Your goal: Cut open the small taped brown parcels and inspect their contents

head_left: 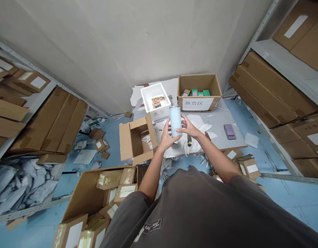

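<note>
Grasping the tumbler (176, 120) upright between left hand (167, 136) and right hand (189, 127) at the centre of the frame, seemingly at a looking-over step, and likely needing a steady two-handed hold for any turning or setting down next.

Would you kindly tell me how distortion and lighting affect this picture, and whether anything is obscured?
In the head view: wide-angle stretch leans the right shelving outward; lighting looks fairly even; the pale blue tumbler shows clear edges; the purple item on the table is pixelated.
</note>
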Motion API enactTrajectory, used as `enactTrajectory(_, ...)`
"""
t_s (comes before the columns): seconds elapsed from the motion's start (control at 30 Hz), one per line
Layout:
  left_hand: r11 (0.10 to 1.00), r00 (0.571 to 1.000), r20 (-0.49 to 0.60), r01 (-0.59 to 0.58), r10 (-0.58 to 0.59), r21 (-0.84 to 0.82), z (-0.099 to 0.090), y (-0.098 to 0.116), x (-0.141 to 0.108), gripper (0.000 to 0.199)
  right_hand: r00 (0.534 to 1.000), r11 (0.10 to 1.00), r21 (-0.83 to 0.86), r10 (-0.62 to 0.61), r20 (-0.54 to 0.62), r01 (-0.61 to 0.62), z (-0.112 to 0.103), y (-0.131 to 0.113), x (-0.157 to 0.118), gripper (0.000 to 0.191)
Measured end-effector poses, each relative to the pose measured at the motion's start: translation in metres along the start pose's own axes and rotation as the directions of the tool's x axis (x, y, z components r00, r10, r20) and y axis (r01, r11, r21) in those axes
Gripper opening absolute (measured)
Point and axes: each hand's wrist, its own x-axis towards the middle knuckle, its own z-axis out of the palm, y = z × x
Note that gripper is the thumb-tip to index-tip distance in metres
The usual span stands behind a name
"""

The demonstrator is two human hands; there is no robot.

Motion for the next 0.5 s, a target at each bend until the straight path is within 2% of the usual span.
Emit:
enactTrajectory(0.1, 0.999, 0.999, 0.042, 0.021, -0.02, -0.046, -0.001, 0.001, -0.001, 0.12, 0.999, 0.999, 0.044, 0.022, 0.032, -0.024, 0.003, 0.002, -0.002, 0.124)
enactTrajectory(0.23, 0.996, 0.999, -0.045, 0.032, -0.029, 0.083, -0.002, 0.0, -0.001, 0.125, 0.995, 1.0, -0.009, -0.013, -0.094, 0.012, 0.009, 0.005, -0.005, 0.131)
enactTrajectory(0.3, 0.999, 0.999, -0.02, 0.043, -0.043, 0.027, -0.003, -0.001, -0.002, 0.125, 0.997, 1.0, 0.002, -0.014, -0.078, 0.014, 0.01, 0.005, -0.007, 0.127)
enactTrajectory(0.4, 0.996, 0.997, 0.066, 0.048, -0.043, -0.078, -0.004, -0.003, -0.004, 0.123, 1.0, 0.998, 0.059, 0.028, 0.013, -0.028, 0.011, 0.006, -0.007, 0.115)
enactTrajectory(0.43, 0.997, 0.997, 0.064, 0.042, -0.038, -0.064, -0.004, -0.004, -0.005, 0.123, 0.999, 0.998, 0.06, 0.036, 0.016, -0.037, 0.012, 0.007, -0.007, 0.114)
enactTrajectory(0.5, 0.999, 0.999, -0.003, 0.034, -0.034, 0.032, -0.002, -0.004, -0.007, 0.126, 0.998, 0.999, 0.015, 0.03, -0.046, -0.029, 0.014, 0.009, -0.006, 0.114)
